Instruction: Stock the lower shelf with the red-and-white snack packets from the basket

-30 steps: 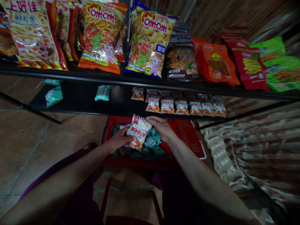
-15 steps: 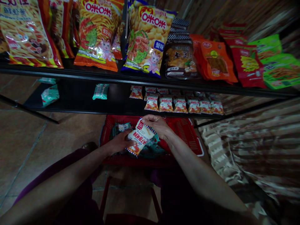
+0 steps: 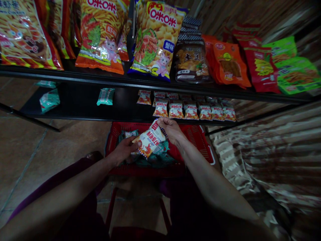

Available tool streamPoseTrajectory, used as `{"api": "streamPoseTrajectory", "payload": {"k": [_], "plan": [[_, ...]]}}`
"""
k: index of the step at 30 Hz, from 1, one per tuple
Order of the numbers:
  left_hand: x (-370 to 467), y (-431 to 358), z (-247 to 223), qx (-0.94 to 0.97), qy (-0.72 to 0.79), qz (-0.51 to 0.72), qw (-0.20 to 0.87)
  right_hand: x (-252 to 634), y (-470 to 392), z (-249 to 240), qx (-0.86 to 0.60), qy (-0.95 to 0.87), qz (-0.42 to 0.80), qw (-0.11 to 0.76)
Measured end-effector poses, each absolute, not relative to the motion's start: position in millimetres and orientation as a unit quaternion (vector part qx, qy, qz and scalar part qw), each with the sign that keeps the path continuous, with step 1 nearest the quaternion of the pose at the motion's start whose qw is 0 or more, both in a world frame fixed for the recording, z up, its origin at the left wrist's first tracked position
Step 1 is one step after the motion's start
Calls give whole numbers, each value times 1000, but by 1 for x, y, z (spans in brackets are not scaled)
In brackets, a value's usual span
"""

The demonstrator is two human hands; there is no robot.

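A white and orange snack packet (image 3: 149, 140) is held between both hands over a red basket (image 3: 200, 142). My left hand (image 3: 126, 149) grips its lower left side, thumb on the front. My right hand (image 3: 172, 130) pinches its upper right corner. Beneath the hands, teal packets (image 3: 160, 157) lie in the basket. Just beyond, the lower black shelf (image 3: 127, 108) bears similar white and orange packets (image 3: 176, 109) in rows at the right, a teal packet (image 3: 105, 96) near the middle and another teal packet (image 3: 50, 100) at the left.
The upper shelf edge (image 3: 100, 80) crosses above the lower shelf, carrying large snack bags (image 3: 155, 43), orange bags (image 3: 229, 65) and green bags (image 3: 298, 75). Corrugated brownish sheeting (image 3: 263, 150) stands at the right. Red stool legs (image 3: 110, 211) show between my knees.
The held packet has been raised slightly and tilted, with both hands still on it. The whole view has shifted a little to the right, so the shelves appear further left.
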State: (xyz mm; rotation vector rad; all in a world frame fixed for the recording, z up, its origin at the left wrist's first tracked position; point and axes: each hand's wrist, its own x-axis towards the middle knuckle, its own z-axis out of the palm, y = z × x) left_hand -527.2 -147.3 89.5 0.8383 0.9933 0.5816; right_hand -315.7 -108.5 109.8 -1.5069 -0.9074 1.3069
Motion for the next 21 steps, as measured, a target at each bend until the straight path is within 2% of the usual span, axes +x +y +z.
{"api": "streamPoseTrajectory", "payload": {"k": [5, 13, 21], "plan": [[-526, -148, 89, 323, 450, 310, 773, -306, -104, 111, -609, -347, 531, 476], [-523, -159, 90, 460, 483, 250, 702, -307, -101, 114, -591, -352, 543, 482], [-522, -169, 105, 531, 484, 269, 641, -310, -99, 116, -585, -344, 544, 493]]}}
